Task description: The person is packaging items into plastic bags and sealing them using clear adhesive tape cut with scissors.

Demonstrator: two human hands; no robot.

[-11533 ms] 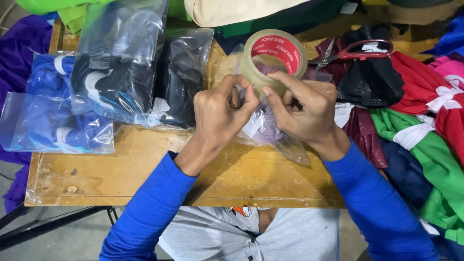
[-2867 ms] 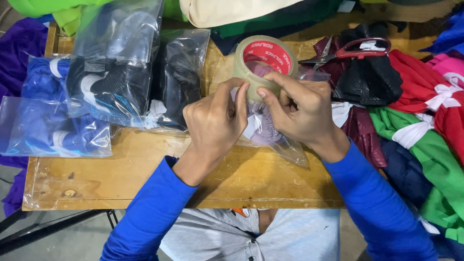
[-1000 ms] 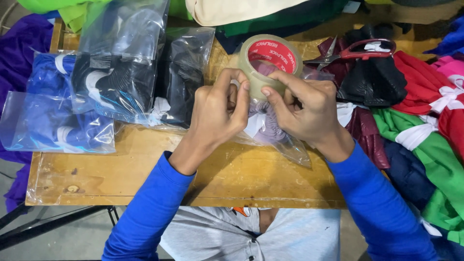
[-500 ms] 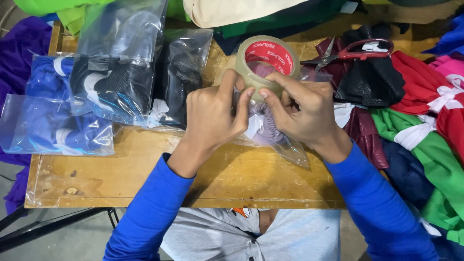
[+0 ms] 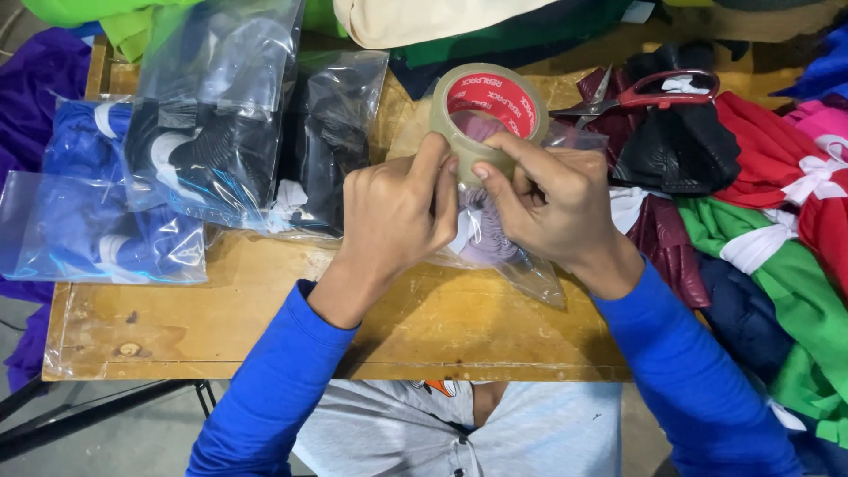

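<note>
Over the wooden table [image 5: 265, 318], the left hand [image 5: 393, 216] is curled tight, thumb and forefinger pinching at the edge of the clear tape roll [image 5: 484, 110]. The right hand [image 5: 552, 203] grips that roll, held above a bagged mauve garment [image 5: 490, 243].

Seen from above: a roll of clear tape [image 5: 484, 110] with a red inner core, gripped on edge by both hands. Left hand [image 5: 393, 216] curled just left of the roll, fingers [image 5: 435, 163] pressed to its outer face; right hand [image 5: 552, 208] just right of it, thumb on the rim. Below the roll, a clear bag [image 5: 499, 252] with pale purple cloth on the wooden table [image 5: 265, 318]. Right of the roll, red-handled scissors [image 5: 649, 93] on dark garments. Left of it, bagged dark and blue clothes [image 5: 212, 150].
</note>
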